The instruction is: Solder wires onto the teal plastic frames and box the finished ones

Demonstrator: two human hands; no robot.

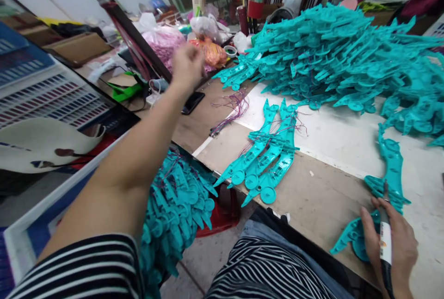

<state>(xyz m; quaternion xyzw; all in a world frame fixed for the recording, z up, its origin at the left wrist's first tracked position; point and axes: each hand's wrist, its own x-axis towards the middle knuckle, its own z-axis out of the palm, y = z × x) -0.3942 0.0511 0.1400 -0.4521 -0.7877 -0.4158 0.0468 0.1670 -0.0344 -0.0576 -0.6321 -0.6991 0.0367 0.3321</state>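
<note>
My left hand [187,65] is stretched far out over the table's left end, fingers curled closed; what it holds, if anything, is hidden. It hovers above a black phone [193,102] and beside a bundle of purple threads [231,109]. My right hand [391,241] rests at the near table edge, gripping a dark tool with a white label [385,248] and pressing on a teal plastic part [357,236]. Three teal parts [267,155] with threads lie side by side mid-table.
A huge heap of teal parts [340,53] fills the far right of the table [319,197]. More teal parts [176,202] sit in a bin below the table edge. Plastic bags [166,42], a slanted dark pole [128,26] and crates [38,81] stand left. A person sits at the far end.
</note>
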